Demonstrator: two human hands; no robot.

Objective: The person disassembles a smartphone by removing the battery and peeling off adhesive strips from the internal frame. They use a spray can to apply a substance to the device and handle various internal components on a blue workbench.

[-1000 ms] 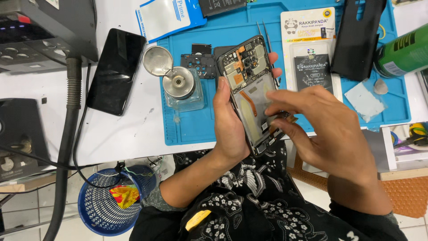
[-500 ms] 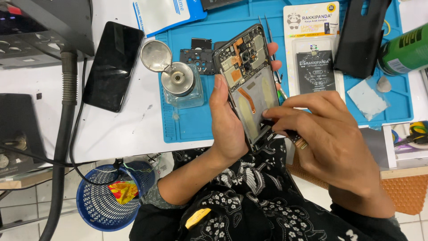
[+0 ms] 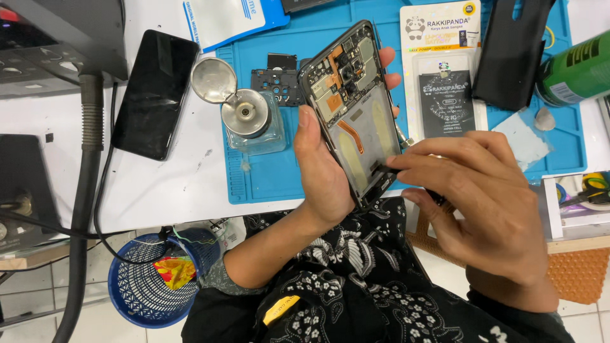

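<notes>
My left hand (image 3: 327, 171) grips an opened smartphone (image 3: 352, 108) with its back cover off, circuit boards and an orange flex cable showing. It is held tilted above the blue work mat (image 3: 267, 171). My right hand (image 3: 489, 209) pinches a thin dark tool (image 3: 406, 181) whose tip touches the lower end of the phone's frame. A pair of tweezers (image 3: 400, 133) shows behind the phone.
On the mat are a glass liquid dispenser with open metal lid (image 3: 244, 114), a black frame part (image 3: 273, 79) and a packaged battery (image 3: 448, 76). A black phone (image 3: 155, 95) lies on the white table. A green bottle (image 3: 575, 70) is at right, a blue waste basket (image 3: 155, 279) below.
My left hand has tilted the phone more upright and steadied it. My right hand shifted down to the phone's lower end with the tool.
</notes>
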